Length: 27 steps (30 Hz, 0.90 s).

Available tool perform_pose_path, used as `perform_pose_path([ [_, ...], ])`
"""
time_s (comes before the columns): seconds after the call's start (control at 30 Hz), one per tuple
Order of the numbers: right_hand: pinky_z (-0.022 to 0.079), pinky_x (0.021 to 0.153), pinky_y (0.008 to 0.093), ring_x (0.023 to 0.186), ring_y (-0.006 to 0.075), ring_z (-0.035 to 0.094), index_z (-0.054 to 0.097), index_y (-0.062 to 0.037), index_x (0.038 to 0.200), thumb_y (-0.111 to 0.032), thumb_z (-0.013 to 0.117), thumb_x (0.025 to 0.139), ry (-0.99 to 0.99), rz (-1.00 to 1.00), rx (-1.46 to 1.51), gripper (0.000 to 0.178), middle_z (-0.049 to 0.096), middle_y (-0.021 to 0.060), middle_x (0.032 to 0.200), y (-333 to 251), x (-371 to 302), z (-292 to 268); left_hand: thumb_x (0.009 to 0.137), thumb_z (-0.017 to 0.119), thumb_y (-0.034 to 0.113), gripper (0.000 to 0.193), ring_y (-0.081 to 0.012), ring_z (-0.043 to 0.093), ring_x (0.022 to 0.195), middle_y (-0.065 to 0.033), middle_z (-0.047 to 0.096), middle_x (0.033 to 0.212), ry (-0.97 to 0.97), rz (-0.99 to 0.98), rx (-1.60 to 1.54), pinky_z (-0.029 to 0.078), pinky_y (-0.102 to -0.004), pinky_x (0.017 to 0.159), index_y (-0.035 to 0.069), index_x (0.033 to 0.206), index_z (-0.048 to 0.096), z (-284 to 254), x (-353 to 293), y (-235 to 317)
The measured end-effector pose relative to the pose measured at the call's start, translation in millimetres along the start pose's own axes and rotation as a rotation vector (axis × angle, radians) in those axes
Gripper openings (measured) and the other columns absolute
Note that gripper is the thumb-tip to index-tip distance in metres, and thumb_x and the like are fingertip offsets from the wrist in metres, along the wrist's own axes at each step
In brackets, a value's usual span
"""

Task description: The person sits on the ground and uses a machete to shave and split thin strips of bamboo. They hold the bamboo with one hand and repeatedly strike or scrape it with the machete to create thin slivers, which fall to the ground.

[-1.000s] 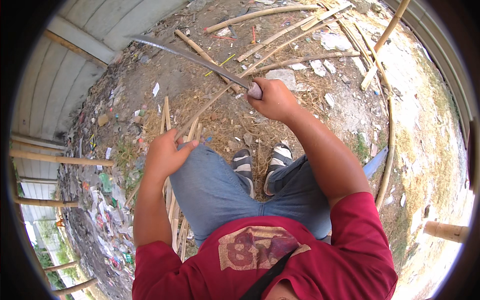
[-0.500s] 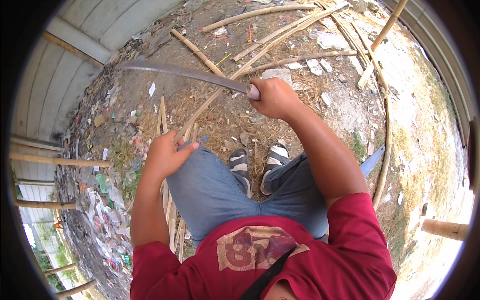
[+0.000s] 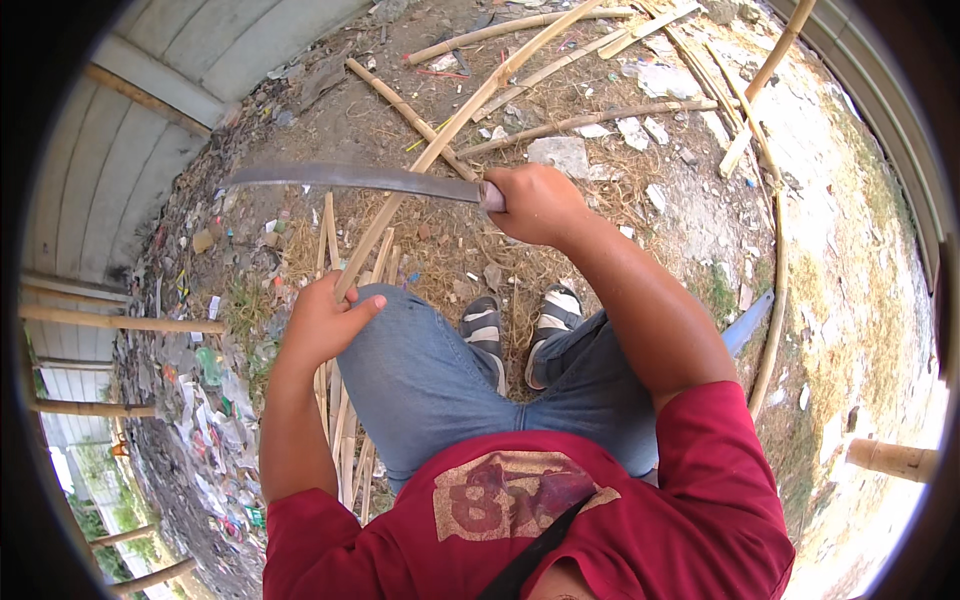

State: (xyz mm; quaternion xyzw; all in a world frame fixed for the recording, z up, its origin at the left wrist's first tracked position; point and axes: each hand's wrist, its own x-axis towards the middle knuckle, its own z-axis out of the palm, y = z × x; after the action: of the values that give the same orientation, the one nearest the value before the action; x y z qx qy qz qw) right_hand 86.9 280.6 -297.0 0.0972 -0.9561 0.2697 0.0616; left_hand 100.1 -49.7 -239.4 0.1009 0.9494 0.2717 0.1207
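Observation:
My right hand [image 3: 540, 203] is closed round the handle of a machete, whose long grey blade [image 3: 375, 179] points left and crosses the bamboo strip. The tip is smeared by motion. Just beside my left knee, my left hand [image 3: 326, 318] grips the near end of a long split bamboo strip [image 3: 440, 141], its thumb stretched out to the right. The strip slants up and away to the far middle. Whether the blade touches it I cannot tell. Several cut bamboo strips [image 3: 347, 455] lie along the outside of my left leg.
Bamboo poles [image 3: 520, 33] and split lengths lie across the far ground. A saw blade [image 3: 748, 322] rests by a long pole [image 3: 768, 370] on the right. Litter [image 3: 205, 440] covers the left ground beside a grey panel wall [image 3: 110, 170]. My sandalled feet [image 3: 483, 328] are in the middle.
The bamboo strip's far end has swung leftward and up, and the strip now stands steeper. My right hand and the machete have shifted slightly left and nearer; my left hand keeps its grip.

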Motion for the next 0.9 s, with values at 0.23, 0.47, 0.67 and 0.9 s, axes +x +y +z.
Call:
perform_pose_path([
  [0.23, 0.055, 0.083, 0.0497, 0.093, 0.0427, 0.069, 0.071, -0.0062, 0.104, -0.033, 0.070, 0.085, 0.244, 0.368, 0.186, 0.033, 0.072, 0.0229, 0.092, 84.0, 9.6, 0.2, 0.077, 0.087, 0.036, 0.042, -0.0255, 0.061, 0.055, -0.0137, 0.061, 0.062, 0.006, 0.012, 0.264, 0.047, -0.0383, 0.054, 0.003, 0.079, 0.061, -11.5, -8.9, -5.1],
  [0.47, 0.055, 0.083, 0.0514, 0.091, 0.0434, 0.069, 0.069, -0.0056, 0.100, -0.030, 0.069, 0.086, 0.195, 0.240, 0.046, 0.028, 0.072, 0.0225, 0.092, 61.5, 2.6, -8.7, 0.076, 0.089, 0.033, 0.041, -0.0182, 0.059, 0.058, -0.0098, 0.060, 0.063, -0.024, 0.030, 0.252, 0.046, -0.0346, 0.054, 0.003, 0.079, 0.060, -10.6, -17.8, -12.9],
  [0.67, 0.055, 0.069, 0.0515, 0.075, 0.0392, 0.070, 0.063, -0.0108, 0.087, -0.028, 0.072, 0.081, 0.043, -0.248, -0.153, 0.020, 0.070, 0.0160, 0.079, 5.9, -12.6, -10.6, 0.078, 0.088, 0.033, 0.042, -0.0157, 0.059, 0.058, -0.0063, 0.060, 0.062, -0.069, -0.029, 0.141, 0.046, -0.0332, 0.054, 0.004, 0.079, 0.059, -4.6, -16.0, -15.8],
  [0.9, 0.052, 0.070, 0.0482, 0.077, 0.0414, 0.067, 0.070, -0.0040, 0.091, -0.034, 0.075, 0.088, 0.364, 0.266, 0.105, 0.031, 0.070, 0.0197, 0.082, 68.6, 2.4, -25.5, 0.078, 0.089, 0.028, 0.042, -0.0103, 0.048, 0.053, -0.0008, 0.052, 0.058, 0.008, -0.094, 0.038, 0.040, -0.0302, 0.051, 0.007, 0.076, 0.053, -22.1, -30.5, -26.9],
])
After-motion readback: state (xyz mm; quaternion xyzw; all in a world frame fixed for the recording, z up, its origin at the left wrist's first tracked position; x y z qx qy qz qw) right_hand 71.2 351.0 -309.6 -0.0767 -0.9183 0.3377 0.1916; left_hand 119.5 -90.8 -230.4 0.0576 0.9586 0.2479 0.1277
